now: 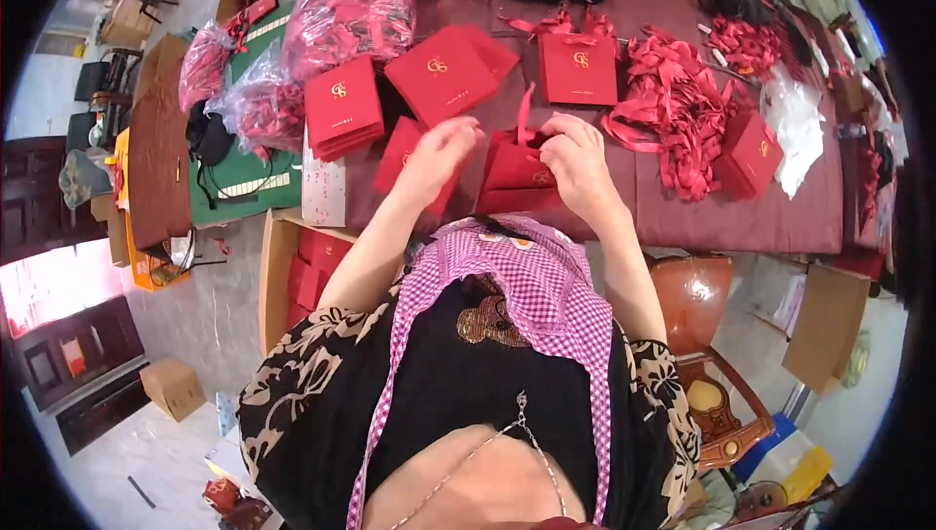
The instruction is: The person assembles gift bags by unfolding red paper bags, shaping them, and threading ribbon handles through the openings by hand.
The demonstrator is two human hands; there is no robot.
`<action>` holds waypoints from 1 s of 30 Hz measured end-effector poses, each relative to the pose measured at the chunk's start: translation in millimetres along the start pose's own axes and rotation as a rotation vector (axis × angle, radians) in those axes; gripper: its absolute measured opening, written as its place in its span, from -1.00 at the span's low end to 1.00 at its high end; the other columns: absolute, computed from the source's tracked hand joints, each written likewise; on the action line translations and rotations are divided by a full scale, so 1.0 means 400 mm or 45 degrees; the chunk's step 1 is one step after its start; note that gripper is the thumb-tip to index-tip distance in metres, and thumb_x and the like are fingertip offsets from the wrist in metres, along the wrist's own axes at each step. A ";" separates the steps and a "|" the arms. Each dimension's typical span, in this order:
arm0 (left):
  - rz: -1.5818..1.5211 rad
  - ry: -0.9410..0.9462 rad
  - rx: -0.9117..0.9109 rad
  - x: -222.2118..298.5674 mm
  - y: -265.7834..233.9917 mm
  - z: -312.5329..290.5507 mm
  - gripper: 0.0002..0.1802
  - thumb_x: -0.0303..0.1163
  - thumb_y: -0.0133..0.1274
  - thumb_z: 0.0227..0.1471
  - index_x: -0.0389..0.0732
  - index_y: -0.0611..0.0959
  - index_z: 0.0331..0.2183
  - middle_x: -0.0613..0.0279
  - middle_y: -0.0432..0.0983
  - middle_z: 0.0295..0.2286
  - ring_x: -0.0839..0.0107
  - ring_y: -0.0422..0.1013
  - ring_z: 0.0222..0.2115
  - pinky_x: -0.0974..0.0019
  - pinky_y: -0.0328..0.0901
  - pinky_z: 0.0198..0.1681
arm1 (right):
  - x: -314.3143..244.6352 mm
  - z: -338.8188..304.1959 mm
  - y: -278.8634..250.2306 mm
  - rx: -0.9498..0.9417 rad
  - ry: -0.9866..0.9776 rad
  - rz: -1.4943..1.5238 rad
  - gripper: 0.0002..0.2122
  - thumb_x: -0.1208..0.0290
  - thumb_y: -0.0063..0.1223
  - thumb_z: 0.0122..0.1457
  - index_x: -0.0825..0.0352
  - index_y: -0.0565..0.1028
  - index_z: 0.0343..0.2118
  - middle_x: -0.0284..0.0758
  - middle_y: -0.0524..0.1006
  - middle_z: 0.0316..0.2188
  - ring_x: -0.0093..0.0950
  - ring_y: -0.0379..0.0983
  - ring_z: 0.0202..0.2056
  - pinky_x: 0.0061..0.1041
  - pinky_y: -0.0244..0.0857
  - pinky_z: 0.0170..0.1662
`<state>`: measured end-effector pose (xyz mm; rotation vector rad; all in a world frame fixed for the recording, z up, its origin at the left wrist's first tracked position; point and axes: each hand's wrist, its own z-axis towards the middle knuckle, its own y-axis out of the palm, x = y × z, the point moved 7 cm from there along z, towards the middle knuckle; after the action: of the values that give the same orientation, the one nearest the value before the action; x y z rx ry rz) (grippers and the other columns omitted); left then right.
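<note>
Close in front of me on the table stands a small red paper gift bag (502, 171), with a red ribbon (526, 113) sticking up from its mouth. My right hand (577, 157) pinches the bag's top edge on its right side. To the left of the bag is my left hand (442, 156), raised, with its fingers bent and drawn together; what they hold, if anything, is too small to see. Beneath my left hand lies another red bag (392, 161), partly covered by the wrist.
Stacked red bags (341, 106) and flat ones (444, 72) lie beyond my left hand. Farther off stands a ribboned bag (578, 70). A red ribbon heap (682, 111) spreads rightward, near white plastic (795, 125). An open carton (283, 267) sits below the table's left.
</note>
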<state>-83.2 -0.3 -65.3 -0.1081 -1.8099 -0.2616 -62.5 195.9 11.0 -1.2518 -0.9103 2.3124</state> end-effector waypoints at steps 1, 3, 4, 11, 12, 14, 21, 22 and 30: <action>0.085 -0.023 -0.165 -0.009 0.028 -0.019 -0.56 -0.27 -0.08 0.17 -0.35 0.39 0.01 0.21 0.45 -0.19 0.46 0.36 -0.16 0.38 0.27 -0.07 | 0.009 0.001 0.003 0.023 0.048 0.031 -0.92 0.56 0.05 -0.01 0.33 0.44 -0.41 -0.26 0.42 -0.19 -0.23 0.29 -0.01 -0.27 0.08 0.08; 0.189 -0.016 -0.492 0.003 0.091 -0.048 -0.53 -0.30 -0.02 0.13 -0.36 0.39 0.01 0.27 0.44 -0.17 0.55 0.31 -0.15 0.39 0.24 -0.05 | 0.009 0.004 0.011 0.027 0.053 0.046 -0.92 0.56 0.05 0.01 0.35 0.45 -0.40 -0.24 0.43 -0.20 -0.24 0.32 -0.04 -0.30 0.14 0.04; 0.079 -0.077 -0.503 -0.009 0.105 -0.054 -0.57 -0.33 -0.02 0.11 -0.35 0.43 -0.02 0.28 0.47 -0.20 0.55 0.34 -0.18 0.39 0.25 -0.06 | 0.010 0.006 0.014 0.038 0.059 0.060 -0.93 0.55 0.05 0.03 0.37 0.45 -0.39 -0.23 0.44 -0.21 -0.25 0.34 -0.08 -0.34 0.19 0.00; -0.010 -0.032 -0.359 -0.034 0.112 -0.039 -0.65 -0.27 -0.12 0.20 -0.33 0.51 -0.11 0.31 0.51 -0.27 0.56 0.38 -0.26 0.39 0.28 -0.13 | 0.053 0.041 -0.032 0.368 0.208 0.234 -0.90 0.54 0.15 -0.07 0.35 0.48 -0.47 -0.25 0.50 -0.40 -0.25 0.41 -0.24 -0.34 0.26 -0.19; -0.094 -0.036 -0.340 -0.020 0.114 -0.040 -0.65 -0.28 -0.14 0.21 -0.33 0.50 -0.11 0.31 0.51 -0.27 0.56 0.38 -0.25 0.38 0.29 -0.13 | 0.031 0.043 -0.049 0.389 0.128 0.126 -0.85 0.52 0.20 -0.14 0.31 0.47 -0.46 -0.28 0.49 -0.35 -0.26 0.39 -0.18 -0.32 0.22 -0.11; -0.179 -0.040 -0.319 -0.012 0.117 -0.043 -0.66 -0.29 -0.16 0.22 -0.32 0.50 -0.10 0.31 0.51 -0.27 0.56 0.38 -0.25 0.38 0.29 -0.13 | 0.005 0.027 -0.042 0.279 0.064 -0.132 -0.81 0.53 0.21 -0.14 0.32 0.47 -0.40 -0.28 0.45 -0.29 -0.24 0.34 -0.06 -0.29 0.16 0.00; -0.060 0.000 -0.329 0.001 0.137 -0.064 -0.68 -0.31 -0.17 0.23 -0.33 0.50 -0.11 0.29 0.51 -0.27 0.54 0.39 -0.25 0.39 0.31 -0.14 | -0.007 -0.008 0.005 0.344 0.015 -0.229 -0.84 0.58 0.15 -0.15 0.29 0.46 -0.44 -0.29 0.41 -0.24 -0.19 0.29 -0.01 -0.26 0.11 0.04; -0.106 -0.013 -0.337 0.002 0.141 -0.067 -0.68 -0.31 -0.17 0.22 -0.33 0.49 -0.12 0.29 0.51 -0.27 0.54 0.39 -0.25 0.39 0.31 -0.14 | -0.009 -0.009 0.007 0.343 0.016 -0.229 -0.84 0.58 0.15 -0.15 0.29 0.46 -0.44 -0.29 0.41 -0.24 -0.19 0.29 -0.01 -0.26 0.11 0.04; 0.078 0.109 -0.319 0.005 0.136 -0.054 -0.68 -0.31 -0.16 0.22 -0.33 0.50 -0.12 0.25 0.53 -0.28 0.53 0.39 -0.26 0.38 0.30 -0.14 | 0.003 0.017 -0.002 0.325 0.059 0.161 -0.87 0.55 0.12 -0.09 0.32 0.47 -0.41 -0.25 0.44 -0.25 -0.18 0.31 -0.05 -0.26 0.15 0.01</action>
<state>-51.7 47.3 -51.6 -0.3237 -1.6797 -0.4419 -68.9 194.4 13.6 -1.2781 -0.5139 2.3932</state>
